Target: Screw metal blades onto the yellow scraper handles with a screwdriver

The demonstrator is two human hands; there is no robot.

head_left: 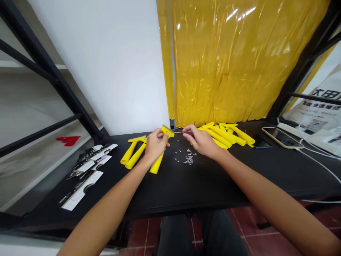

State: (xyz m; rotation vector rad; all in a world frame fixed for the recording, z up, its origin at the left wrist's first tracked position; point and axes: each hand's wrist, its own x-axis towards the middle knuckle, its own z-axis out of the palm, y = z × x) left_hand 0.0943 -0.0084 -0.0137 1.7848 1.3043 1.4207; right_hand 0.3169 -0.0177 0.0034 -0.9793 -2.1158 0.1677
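L hand (156,145) is closed around a yellow foam piece (157,163), fingers curled over it, w/ the piece's long end sticking down toward the person. R hand (201,140) pinches a thin metal pin (174,132) w/ a red end between fingers & thumb; pin points left, its tip right at the top of the yellow piece. Hands are close together, just above the black surface (170,188).

Small metal bits (189,158) lie scattered betw. & below the hands. More yellow foam pieces (131,153) sit just left of L hand, and a bigger heap (226,136) sits by R hand. Black-&-white card packaging (85,174) lies farther left. Far right: dark phone (262,143) beside a gold-edged phone (282,138), w/ white cable (317,165). Yellow plastic sheet (226,60) hangs behind.
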